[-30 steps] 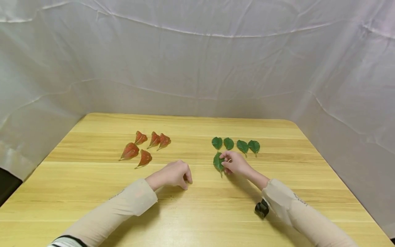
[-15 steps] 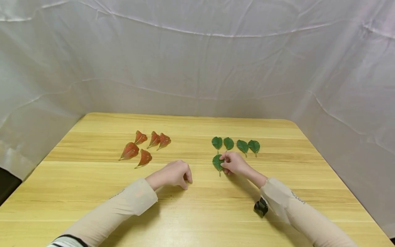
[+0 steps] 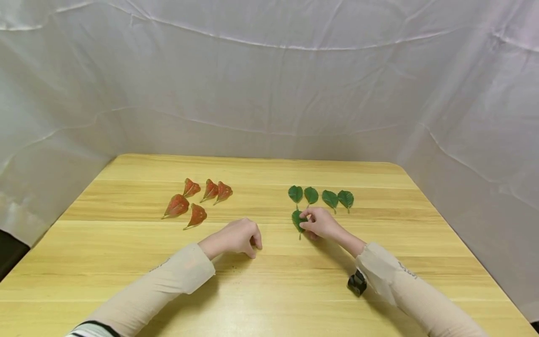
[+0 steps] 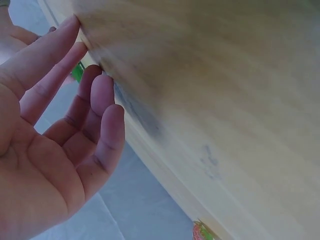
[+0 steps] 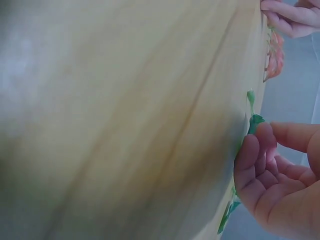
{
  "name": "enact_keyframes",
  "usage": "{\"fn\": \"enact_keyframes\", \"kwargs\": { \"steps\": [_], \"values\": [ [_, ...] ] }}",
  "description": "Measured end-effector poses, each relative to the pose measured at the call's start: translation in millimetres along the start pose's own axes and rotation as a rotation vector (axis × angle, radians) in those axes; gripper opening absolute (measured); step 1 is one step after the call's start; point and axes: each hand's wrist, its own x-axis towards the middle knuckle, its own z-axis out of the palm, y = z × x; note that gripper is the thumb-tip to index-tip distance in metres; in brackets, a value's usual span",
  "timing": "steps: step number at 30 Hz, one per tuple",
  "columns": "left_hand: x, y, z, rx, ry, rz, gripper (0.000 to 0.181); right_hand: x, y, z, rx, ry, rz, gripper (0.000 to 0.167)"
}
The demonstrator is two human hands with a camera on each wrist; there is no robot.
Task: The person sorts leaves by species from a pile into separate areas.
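In the head view my right hand (image 3: 322, 223) pinches the right edge of a green leaf (image 3: 297, 220) with toothed margins. That leaf lies at the table surface, its stem toward me, just below a row of several other green leaves (image 3: 330, 199). The right wrist view shows the thumb and forefinger of the right hand (image 5: 280, 175) meeting at the green leaf (image 5: 255, 123). My left hand (image 3: 237, 236) rests on the table left of the middle, fingers loosely curled and holding nothing. Its palm and bent fingers appear in the left wrist view.
Several red leaves (image 3: 177, 205) lie in a loose group on the left of the wooden table (image 3: 269, 295). Pale cloth (image 3: 269, 93) hangs behind the table and on both sides. A black device (image 3: 357, 282) sits under the right wrist.
The pinched green leaf has shifted and turned slightly, its stem end now a little farther from me. My right hand has barely moved. My left hand stays where it was.
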Motion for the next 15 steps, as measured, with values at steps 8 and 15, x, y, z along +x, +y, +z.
{"fn": "enact_keyframes", "kwargs": {
  "steps": [8, 15],
  "values": [
    [1.3, 0.3, 1.6, 0.009, -0.005, 0.002, 0.017, -6.2, -5.8, -6.0, 0.067, 0.010, 0.006, 0.020],
    [-0.4, 0.1, 2.7, 0.010, -0.003, 0.041, 0.014, -10.3, -9.8, -16.0, 0.116, 0.038, -0.030, 0.019]
  ]
}}
